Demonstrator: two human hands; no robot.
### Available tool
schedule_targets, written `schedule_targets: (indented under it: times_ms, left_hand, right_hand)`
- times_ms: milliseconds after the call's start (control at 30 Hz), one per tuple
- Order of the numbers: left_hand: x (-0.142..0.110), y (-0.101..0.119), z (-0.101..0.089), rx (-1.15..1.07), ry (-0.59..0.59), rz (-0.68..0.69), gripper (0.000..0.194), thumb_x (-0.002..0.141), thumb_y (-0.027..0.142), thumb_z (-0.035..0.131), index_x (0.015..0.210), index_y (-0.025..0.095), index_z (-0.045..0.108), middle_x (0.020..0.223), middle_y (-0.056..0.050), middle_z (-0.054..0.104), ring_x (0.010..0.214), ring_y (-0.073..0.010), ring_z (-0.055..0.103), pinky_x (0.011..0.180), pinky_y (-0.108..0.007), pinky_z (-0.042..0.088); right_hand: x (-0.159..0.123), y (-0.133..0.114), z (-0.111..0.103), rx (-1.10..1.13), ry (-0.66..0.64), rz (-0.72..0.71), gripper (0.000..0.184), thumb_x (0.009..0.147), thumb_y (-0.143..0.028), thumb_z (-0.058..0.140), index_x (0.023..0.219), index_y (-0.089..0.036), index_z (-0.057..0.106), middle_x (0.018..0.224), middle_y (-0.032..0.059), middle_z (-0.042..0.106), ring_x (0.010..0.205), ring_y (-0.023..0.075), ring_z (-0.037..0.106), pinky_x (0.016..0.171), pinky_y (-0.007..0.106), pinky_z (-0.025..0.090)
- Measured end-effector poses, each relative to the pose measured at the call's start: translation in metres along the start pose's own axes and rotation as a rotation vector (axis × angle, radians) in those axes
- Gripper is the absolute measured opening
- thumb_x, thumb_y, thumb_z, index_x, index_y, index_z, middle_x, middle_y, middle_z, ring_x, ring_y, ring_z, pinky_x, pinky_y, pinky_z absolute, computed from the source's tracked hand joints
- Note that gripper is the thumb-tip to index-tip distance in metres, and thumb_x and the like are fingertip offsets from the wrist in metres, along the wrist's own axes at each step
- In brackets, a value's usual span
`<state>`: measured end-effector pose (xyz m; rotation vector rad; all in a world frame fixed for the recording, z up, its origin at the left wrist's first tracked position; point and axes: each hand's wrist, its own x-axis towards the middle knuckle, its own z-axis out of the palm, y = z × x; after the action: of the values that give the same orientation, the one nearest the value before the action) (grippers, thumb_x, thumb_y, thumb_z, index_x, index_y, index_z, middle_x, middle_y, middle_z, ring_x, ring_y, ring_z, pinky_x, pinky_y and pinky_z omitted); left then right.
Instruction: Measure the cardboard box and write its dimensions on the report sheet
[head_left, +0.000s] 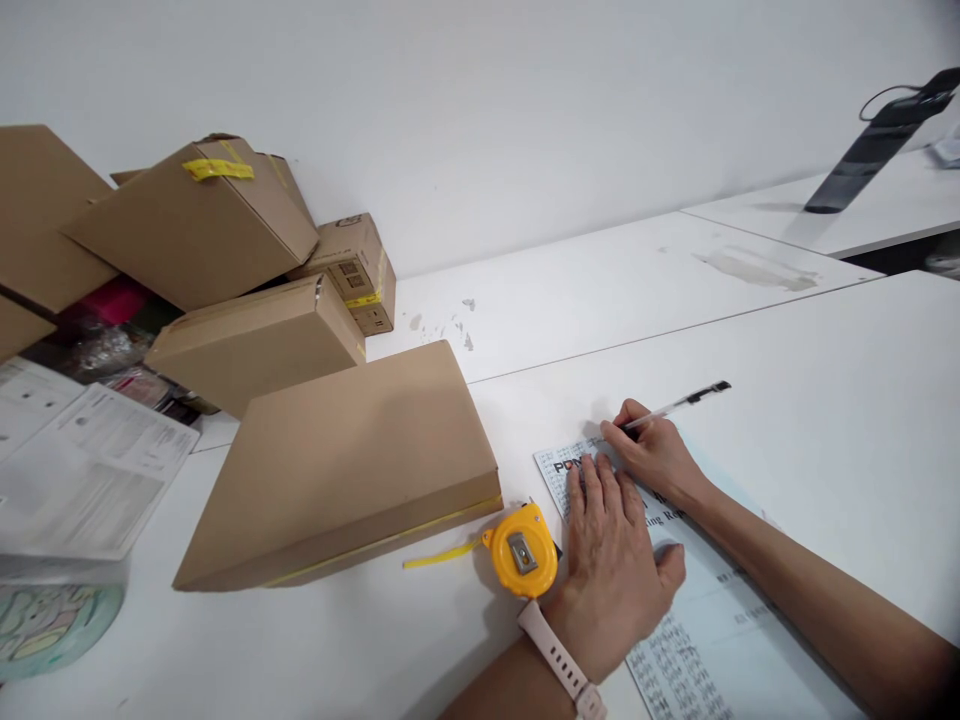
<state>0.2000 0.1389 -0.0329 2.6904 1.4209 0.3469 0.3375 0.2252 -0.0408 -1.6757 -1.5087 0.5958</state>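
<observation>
My right hand (651, 455) is closed round a clear pen (679, 403) with a black cap end, its tip down near the top edge of a pale blue printed sheet (739, 600). Flat on that sheet lies my left hand (611, 560), fingers stretched out, with a pink watch strap on the wrist. Small handwriting fills the sheet's left margin and top. Just left of my left hand sits an orange tape measure (525, 550), a short yellow length of tape sticking out of it. The pen's tip is hidden by my fingers.
A flat cardboard box (360, 450) lies left of the tape measure. Behind it are more stacked boxes (210, 220). Printed papers (97, 460) are at the far left, above a greenish round object (60, 620). A dark bottle (862, 165) stands at the back right.
</observation>
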Motion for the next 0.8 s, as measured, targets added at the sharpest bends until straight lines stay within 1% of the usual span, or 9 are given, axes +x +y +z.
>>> schedule_targets:
  times_ms: [133, 200, 267, 333, 400, 500, 667, 733, 800]
  left_hand:
    - [0.000, 0.000, -0.003, 0.002, 0.000, 0.004, 0.076, 0.101, 0.056, 0.035, 0.148, -0.004, 0.040, 0.158, -0.028, 0.037, 0.150, -0.0394, 0.027, 0.122, -0.054, 0.029]
    - [0.000, 0.000, -0.005, 0.003, -0.015, 0.013, 0.075, 0.101, 0.054, 0.036, 0.148, -0.004, 0.040, 0.158, -0.029, 0.036, 0.150, -0.0393, 0.025, 0.123, -0.054, 0.027]
    - [0.000, -0.002, -0.006, -0.003, -0.025, 0.017, 0.075, 0.101, 0.054, 0.037, 0.148, -0.004, 0.039, 0.158, -0.030, 0.035, 0.151, -0.0395, 0.024, 0.123, -0.054, 0.027]
    - [0.000, -0.002, -0.006, -0.011, -0.023, 0.017, 0.076, 0.101, 0.054, 0.038, 0.148, -0.005, 0.039, 0.158, -0.030, 0.033, 0.151, -0.0398, 0.023, 0.123, -0.054, 0.027]
    - [0.001, -0.001, -0.004, -0.002, -0.015, 0.013, 0.076, 0.100, 0.055, 0.038, 0.149, -0.004, 0.038, 0.159, -0.030, 0.033, 0.151, -0.0397, 0.024, 0.123, -0.053, 0.027]
    - [-0.003, 0.007, -0.006, 0.066, 0.012, -0.001, 0.074, 0.099, 0.054, 0.044, 0.147, -0.003, 0.041, 0.157, -0.029, 0.038, 0.149, -0.0398, 0.030, 0.122, -0.053, 0.031]
    - [-0.033, 0.018, -0.031, 0.088, 0.132, 0.043, 0.045, 0.103, 0.036, 0.043, 0.134, 0.006, 0.055, 0.140, -0.019, 0.060, 0.136, -0.0300, 0.049, 0.114, -0.043, 0.045]
    - [-0.053, 0.011, -0.040, 0.026, 0.207, -0.016, 0.037, 0.100, 0.034, 0.047, 0.128, 0.012, 0.059, 0.134, -0.016, 0.063, 0.129, -0.0305, 0.054, 0.108, -0.046, 0.050]
    - [-0.070, -0.002, -0.044, -0.003, 0.277, -0.160, 0.039, 0.095, 0.029, 0.056, 0.130, 0.013, 0.056, 0.139, -0.018, 0.059, 0.130, -0.0355, 0.052, 0.106, -0.055, 0.050]
  right_hand:
    - [0.000, 0.001, -0.002, 0.026, 0.036, -0.009, 0.026, 0.085, -0.037, 0.058, 0.067, -0.025, 0.044, 0.052, -0.0063, 0.043, 0.048, 0.0125, 0.038, 0.048, 0.027, 0.034]
    - [0.001, 0.004, -0.006, 0.031, 0.053, -0.053, 0.024, 0.088, -0.041, 0.058, 0.073, -0.025, 0.049, 0.060, -0.0037, 0.051, 0.053, 0.0139, 0.044, 0.051, 0.028, 0.037]
    - [0.004, 0.010, -0.013, -0.027, 0.033, -0.161, 0.017, 0.091, -0.040, 0.056, 0.085, -0.024, 0.058, 0.078, 0.0015, 0.062, 0.065, 0.0173, 0.054, 0.059, 0.030, 0.044]
    - [0.007, 0.017, -0.018, -0.125, -0.020, -0.304, 0.016, 0.092, -0.032, 0.053, 0.099, -0.024, 0.064, 0.095, 0.0059, 0.065, 0.081, 0.0213, 0.061, 0.069, 0.033, 0.049]
    - [0.010, 0.025, -0.021, -0.211, -0.063, -0.428, 0.025, 0.091, -0.023, 0.048, 0.105, -0.026, 0.068, 0.100, 0.0077, 0.065, 0.090, 0.0243, 0.061, 0.073, 0.036, 0.050]
    - [0.015, 0.034, -0.018, -0.289, -0.079, -0.534, 0.037, 0.087, -0.014, 0.045, 0.111, -0.027, 0.070, 0.095, 0.0096, 0.067, 0.091, 0.0271, 0.059, 0.074, 0.039, 0.051]
    - [0.016, 0.036, -0.011, -0.336, -0.016, -0.589, 0.053, 0.084, -0.008, 0.041, 0.129, -0.023, 0.064, 0.090, 0.0103, 0.068, 0.088, 0.0288, 0.058, 0.078, 0.043, 0.051]
    - [0.016, 0.035, -0.010, -0.339, 0.006, -0.587, 0.051, 0.085, -0.009, 0.040, 0.129, -0.022, 0.063, 0.088, 0.0098, 0.068, 0.087, 0.0287, 0.059, 0.075, 0.043, 0.051]
    - [0.016, 0.034, -0.009, -0.346, 0.013, -0.575, 0.049, 0.086, -0.010, 0.040, 0.127, -0.021, 0.063, 0.087, 0.0094, 0.069, 0.087, 0.0283, 0.060, 0.072, 0.041, 0.050]
